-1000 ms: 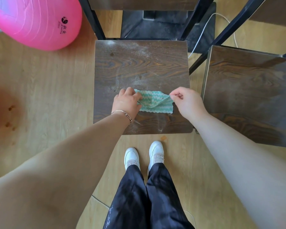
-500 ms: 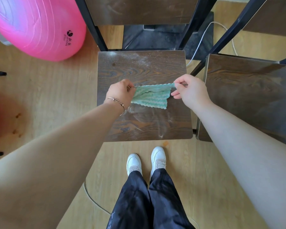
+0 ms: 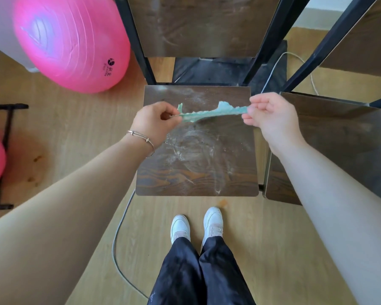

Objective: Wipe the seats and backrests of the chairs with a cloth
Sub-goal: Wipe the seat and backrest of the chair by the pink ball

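The cloth (image 3: pixel 209 113) is being held stretched in a thin, nearly edge-on strip (teal, with a ragged upper edge) above the back half of the seat (image 3: pixel 196 164), running from near its left edge to near its right edge. The left hand (image 3: pixel 155 123) is pinching the cloth's left end between thumb and forefinger, with the other fingers curling under. The right hand (image 3: pixel 271 116) is pinching the right end between thumb and fingertips, its fingers bunching together. A thin bracelet (image 3: pixel 141 137) is sitting on the left wrist.

The seat is dark wood-grain, and whitish dusty streaks are showing across its middle, along its back edge and down toward its front right corner. The backrest (image 3: pixel 196 25) is rising behind the back edge between black metal posts, and it is looking smeared too. A second chair (image 3: pixel 330 139) is standing just beside the seat's right edge.

The person is standing at the seat's front edge in white shoes (image 3: pixel 196 225) on a pale wooden floor (image 3: pixel 75 119). A grey cable (image 3: pixel 119 238) is trailing across the floor from under the front left corner. A black mat (image 3: pixel 218 69) is lying beneath the backrest. A big pink ball (image 3: pixel 70 40) is resting on the floor off the back left corner.
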The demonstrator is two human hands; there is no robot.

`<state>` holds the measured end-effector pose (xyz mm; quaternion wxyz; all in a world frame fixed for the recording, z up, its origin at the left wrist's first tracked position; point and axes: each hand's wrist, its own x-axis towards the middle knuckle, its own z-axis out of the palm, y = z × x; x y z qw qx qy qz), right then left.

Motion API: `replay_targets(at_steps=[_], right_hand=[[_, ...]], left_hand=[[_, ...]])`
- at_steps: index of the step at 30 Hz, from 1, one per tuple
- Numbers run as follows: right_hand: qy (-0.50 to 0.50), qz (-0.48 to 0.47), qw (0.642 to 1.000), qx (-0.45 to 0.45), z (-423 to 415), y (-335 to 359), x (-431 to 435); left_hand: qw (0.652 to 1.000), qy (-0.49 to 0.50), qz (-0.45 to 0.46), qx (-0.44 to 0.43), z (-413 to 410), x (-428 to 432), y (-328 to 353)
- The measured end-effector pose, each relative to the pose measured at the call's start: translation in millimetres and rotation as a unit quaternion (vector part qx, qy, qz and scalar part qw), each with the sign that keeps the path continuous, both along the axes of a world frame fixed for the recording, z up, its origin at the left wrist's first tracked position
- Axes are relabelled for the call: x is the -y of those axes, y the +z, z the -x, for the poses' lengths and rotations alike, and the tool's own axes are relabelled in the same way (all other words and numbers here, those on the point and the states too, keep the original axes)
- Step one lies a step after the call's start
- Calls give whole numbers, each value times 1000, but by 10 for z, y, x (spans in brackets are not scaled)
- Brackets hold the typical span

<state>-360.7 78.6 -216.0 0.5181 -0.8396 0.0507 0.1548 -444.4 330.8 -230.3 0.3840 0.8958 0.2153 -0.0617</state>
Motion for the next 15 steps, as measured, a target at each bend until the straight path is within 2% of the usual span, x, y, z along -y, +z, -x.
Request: replay_targets(at_steps=[9,15], right_hand=[[41,79,981,-171,802,-903,426],[88,114,978,-152,562,-943,277]], left_hand=[[980,-56,24,-187,833,420,-866],[983,-28,23,-178,725,355,-894]])
